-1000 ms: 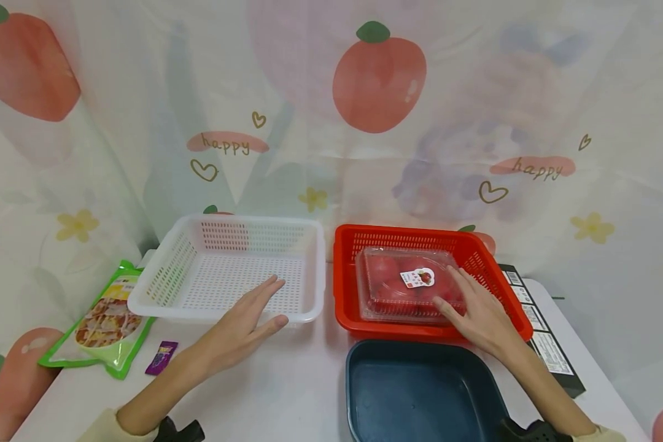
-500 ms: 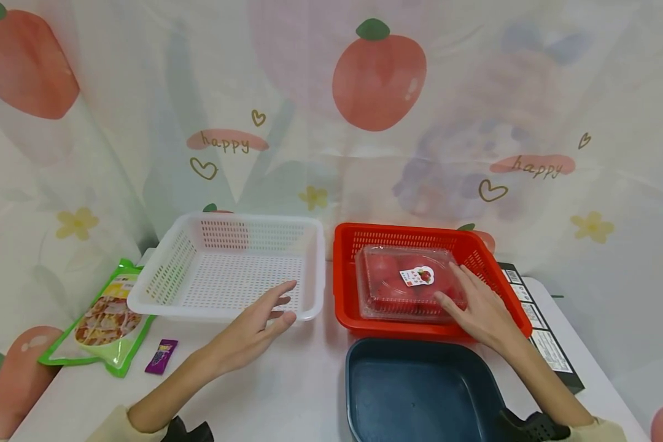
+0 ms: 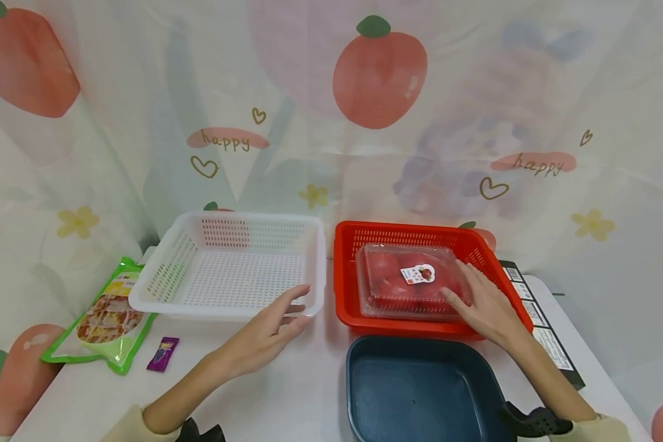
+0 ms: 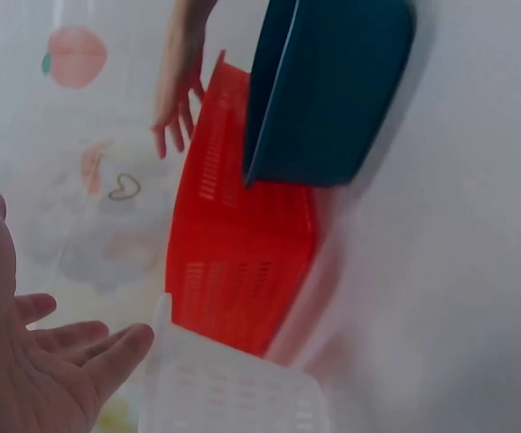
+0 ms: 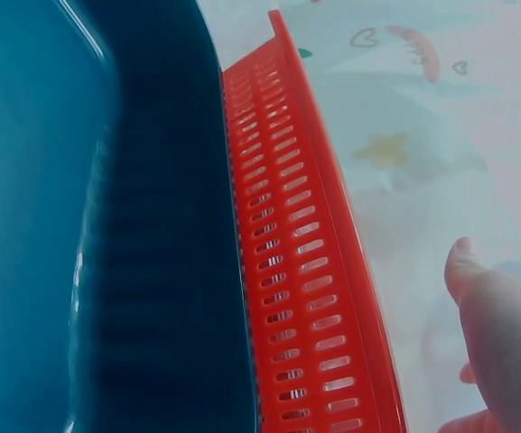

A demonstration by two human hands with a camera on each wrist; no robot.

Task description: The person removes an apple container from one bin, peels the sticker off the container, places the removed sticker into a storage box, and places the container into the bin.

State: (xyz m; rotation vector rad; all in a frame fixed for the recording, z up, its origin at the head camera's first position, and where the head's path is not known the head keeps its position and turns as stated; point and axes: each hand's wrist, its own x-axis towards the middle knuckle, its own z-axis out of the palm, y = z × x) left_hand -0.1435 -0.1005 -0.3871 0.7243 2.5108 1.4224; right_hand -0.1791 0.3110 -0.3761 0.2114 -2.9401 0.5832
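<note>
In the head view my left hand (image 3: 267, 337) hovers at the front right rim of the white perforated basket (image 3: 243, 270), fingers loosely bent and holding nothing. The left wrist view shows this hand's spread fingers (image 4: 120, 352) near the basket's edge. My right hand (image 3: 488, 307) is over the right end of a clear plastic box of red round fruit (image 3: 387, 282), fingers relaxed and thumb apart. That box, with a white label on its lid, lies inside the red basket (image 3: 353, 319). In the right wrist view only the thumb (image 5: 481, 289) and bits of fingers show, past the basket's rim.
A dark blue basin (image 3: 420, 393) stands in front of the red basket. On the left lie a green food bag (image 3: 107, 319) and a small purple packet (image 3: 162, 354). A dark box with white labels (image 3: 552, 337) lies at the right, partly behind the red basket.
My left hand has moved right and a little toward me along the white basket's front rim, its fingers bending more. The right hand has shifted slightly right; the fruit box stays in place.
</note>
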